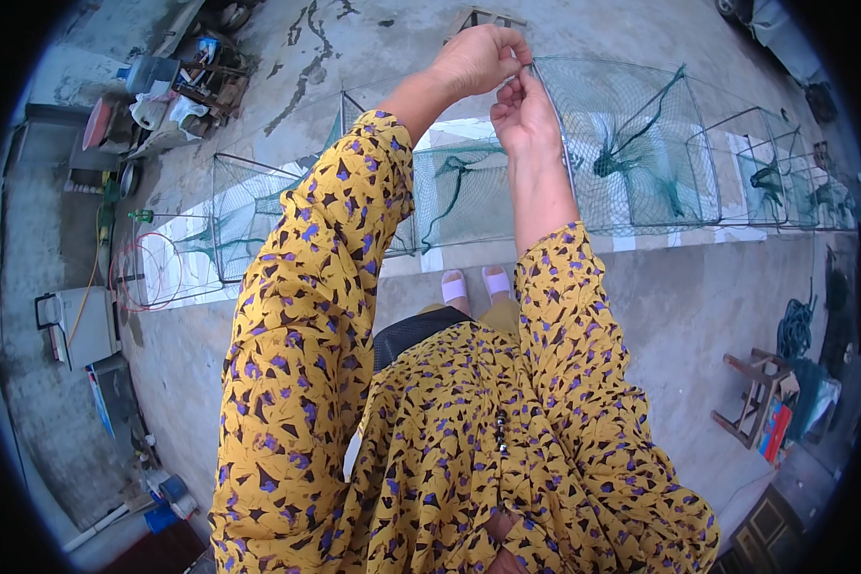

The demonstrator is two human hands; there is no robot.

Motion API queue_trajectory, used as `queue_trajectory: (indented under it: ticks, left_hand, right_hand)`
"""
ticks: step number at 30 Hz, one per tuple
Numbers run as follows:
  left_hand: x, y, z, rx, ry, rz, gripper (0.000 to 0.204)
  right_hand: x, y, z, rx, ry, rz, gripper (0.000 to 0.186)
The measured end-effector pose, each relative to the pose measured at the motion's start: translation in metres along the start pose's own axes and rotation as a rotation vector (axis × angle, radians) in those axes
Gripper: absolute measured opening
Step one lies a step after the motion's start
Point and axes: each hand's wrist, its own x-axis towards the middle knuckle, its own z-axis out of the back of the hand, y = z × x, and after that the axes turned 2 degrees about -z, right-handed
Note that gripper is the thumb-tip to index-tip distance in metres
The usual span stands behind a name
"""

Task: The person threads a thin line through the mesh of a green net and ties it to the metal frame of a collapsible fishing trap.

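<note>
As both hands [480, 63] [528, 115], nearly closed, pinch a frame corner [536, 69], the long net trap [631, 115] extends sideways, green-meshed, dark-framed.

The net [631, 187] before you is a long run of see-through green mesh [593, 105] over thin dark frames [702, 150], stretched left to right. Several stand upright; between them the mesh gathers into dark bunches [604, 165]. A red ring [179, 273] shows at the left end.
</note>
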Motion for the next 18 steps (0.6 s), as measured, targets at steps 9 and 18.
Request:
queue_trajectory:
  ticks: [9, 18]
  left_hand:
    - [0.038, 0.009, 0.026, 0.075, 0.354, -0.246, 0.014]
    - [0.068, 0.047, 0.015, -0.240, 0.561, -0.311, 0.011]
  right_hand:
    - [-0.001, 0.004, -0.002, 0.105, -0.019, -0.072, 0.013]
    - [-0.006, 0.001, -0.006, 0.189, -0.025, -0.123, 0.011]
